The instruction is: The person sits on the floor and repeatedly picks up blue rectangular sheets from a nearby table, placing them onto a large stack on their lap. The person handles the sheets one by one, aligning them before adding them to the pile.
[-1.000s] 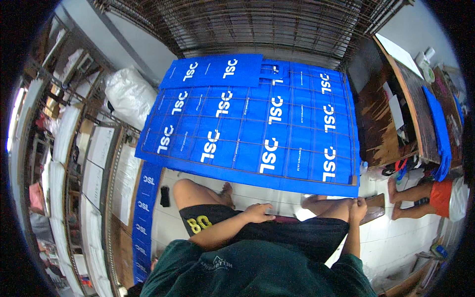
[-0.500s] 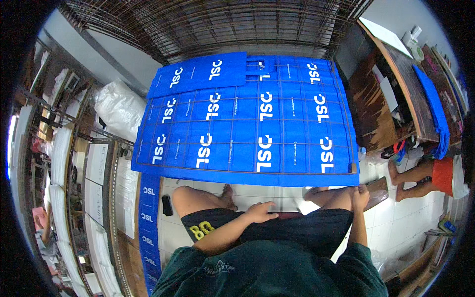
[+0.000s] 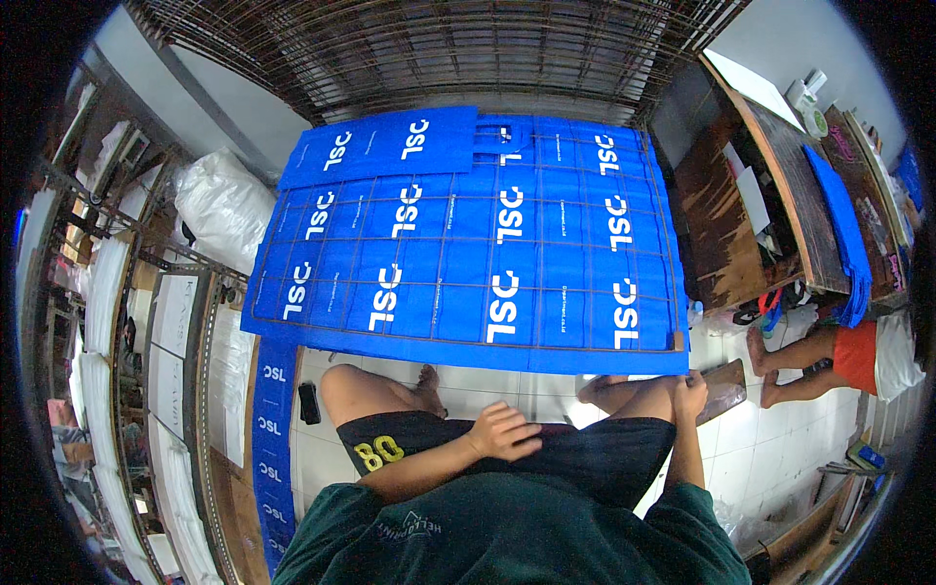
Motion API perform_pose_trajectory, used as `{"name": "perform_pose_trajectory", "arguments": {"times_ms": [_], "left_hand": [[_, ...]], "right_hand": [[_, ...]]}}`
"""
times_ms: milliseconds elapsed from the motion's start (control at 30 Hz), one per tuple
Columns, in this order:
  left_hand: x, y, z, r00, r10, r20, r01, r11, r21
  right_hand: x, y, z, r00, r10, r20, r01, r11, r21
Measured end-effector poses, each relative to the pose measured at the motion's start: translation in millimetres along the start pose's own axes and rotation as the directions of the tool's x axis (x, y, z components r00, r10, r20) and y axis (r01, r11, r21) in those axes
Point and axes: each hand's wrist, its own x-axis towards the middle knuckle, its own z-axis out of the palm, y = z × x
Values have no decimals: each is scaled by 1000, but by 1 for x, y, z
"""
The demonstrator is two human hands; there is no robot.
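A long blue printed strip (image 3: 270, 448) is laid lengthwise at the left, apparently to keep it flat; beside it, a black phone (image 3: 309, 403) is set on the floor (image 3: 314, 450). A smaller blue panel (image 3: 378, 148) is rested over the far left of a wire grid (image 3: 537, 286), under which the large blue sheet (image 3: 466, 261) is spread before the bent legs (image 3: 366, 392), seemingly smoothed by the rods. The left hand (image 3: 504, 432) is held empty over the lap, fingers loosely parted. The right hand (image 3: 689, 395) is placed near the sheet's near right corner; whether cloth is pinched cannot be told.
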Motion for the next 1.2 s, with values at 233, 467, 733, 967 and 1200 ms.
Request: {"name": "perform_pose_trajectory", "arguments": {"times_ms": [233, 467, 733, 967, 1200], "left_hand": [[-24, -46, 30, 432, -80, 899, 818, -386, -427], [-19, -43, 16, 291, 361, 886, 807, -590, -25], [-20, -37, 19, 148, 534, 833, 952, -305, 26], [-22, -47, 36, 152, -20, 988, 866, -479, -143], [-33, -43, 53, 374, -369, 851, 888, 408, -213]], "right_hand": [[10, 22, 14, 999, -43, -11, 43, 994, 105], [-1, -1, -4, 1000, -23, 15, 20, 988, 155], [1, 8, 2, 1000, -28, 12, 26, 991, 130], [-9, -11, -10, 1000, -7, 31, 2, 987, 160], [-3, -3, -6, 1000, 1, -6, -1, 998, 64]]}}
